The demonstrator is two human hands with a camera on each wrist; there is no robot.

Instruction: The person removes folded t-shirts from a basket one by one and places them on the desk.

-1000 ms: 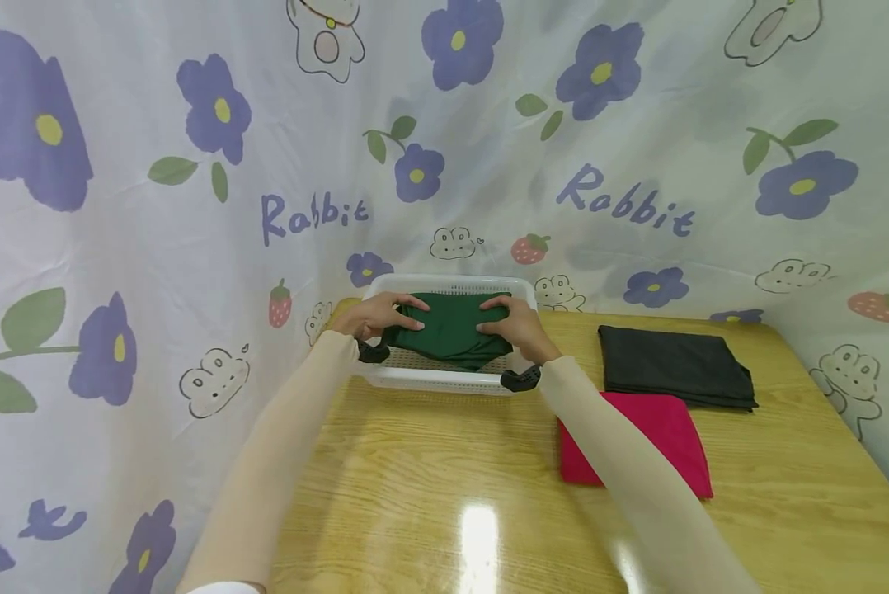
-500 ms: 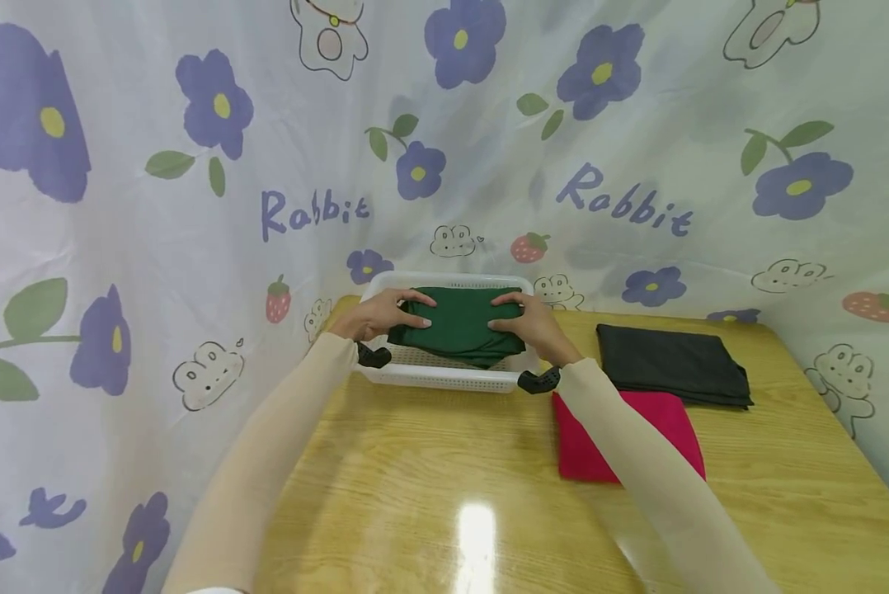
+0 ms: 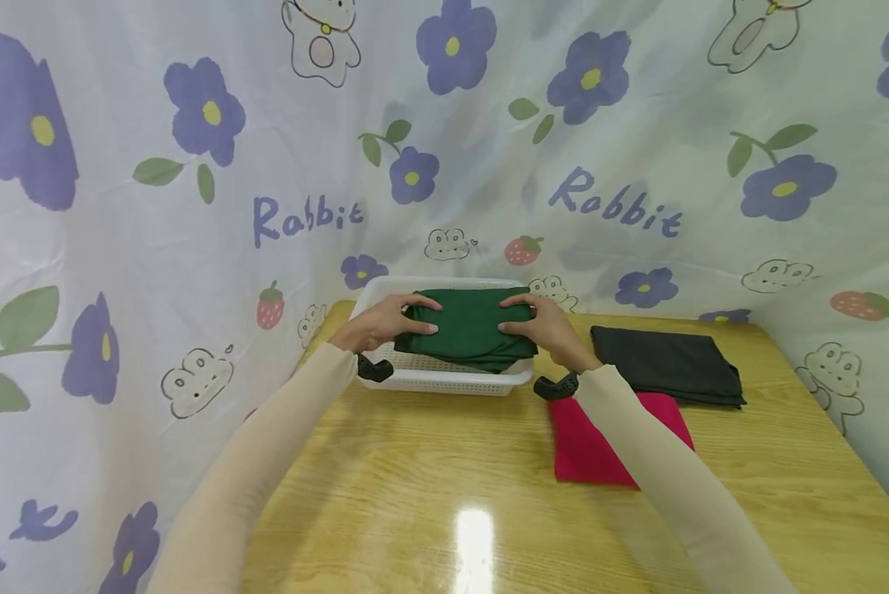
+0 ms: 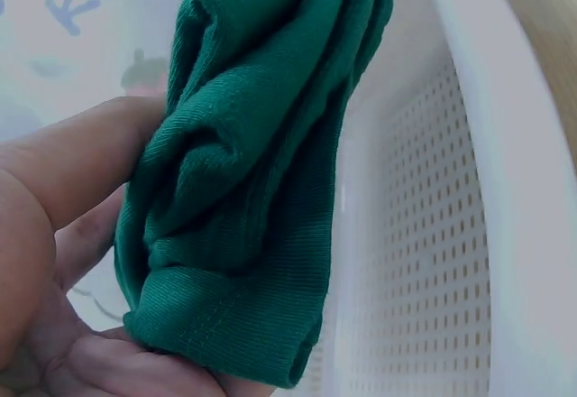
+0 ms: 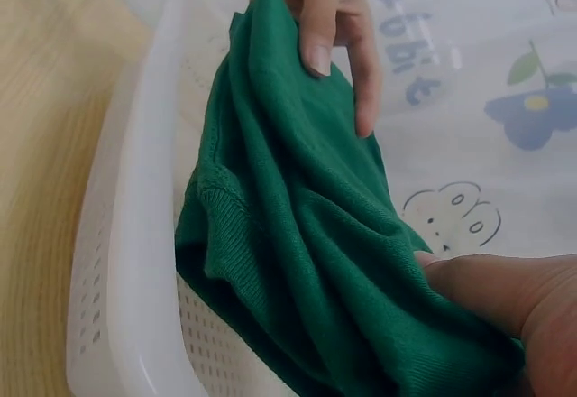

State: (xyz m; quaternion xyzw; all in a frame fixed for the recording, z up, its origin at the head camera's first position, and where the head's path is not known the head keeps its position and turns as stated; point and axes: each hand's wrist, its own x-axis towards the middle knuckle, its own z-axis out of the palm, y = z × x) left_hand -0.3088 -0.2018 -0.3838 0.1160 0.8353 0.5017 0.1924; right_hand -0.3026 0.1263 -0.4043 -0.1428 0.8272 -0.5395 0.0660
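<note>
A folded green shirt (image 3: 468, 326) is held level over the white basket (image 3: 444, 382), its ends gripped by both hands. At its left end, the left hand (image 3: 376, 323) pinches the layers with the thumb on top and the fingers curled underneath. My right hand (image 3: 550, 328) grips the opposite end, thumb on the upper face. In the left wrist view, the stacked folds of the shirt (image 4: 243, 153) and a seamed hem show above the basket's perforated wall (image 4: 433, 207). The right wrist view shows a ribbed band on the shirt (image 5: 306, 226), near the basket's rim (image 5: 144, 235).
To the right on the wooden table (image 3: 385, 487) lies a folded red cloth (image 3: 593, 445), partly under the right forearm in this view. Behind it rests a folded black cloth (image 3: 663, 363). A flower-printed curtain (image 3: 482, 190) hangs behind the basket and along the left side.
Both hands have shifted right with the green shirt, the right hand farther, so the shirt reaches past the basket's right side in the head view. The grip stays the same.
</note>
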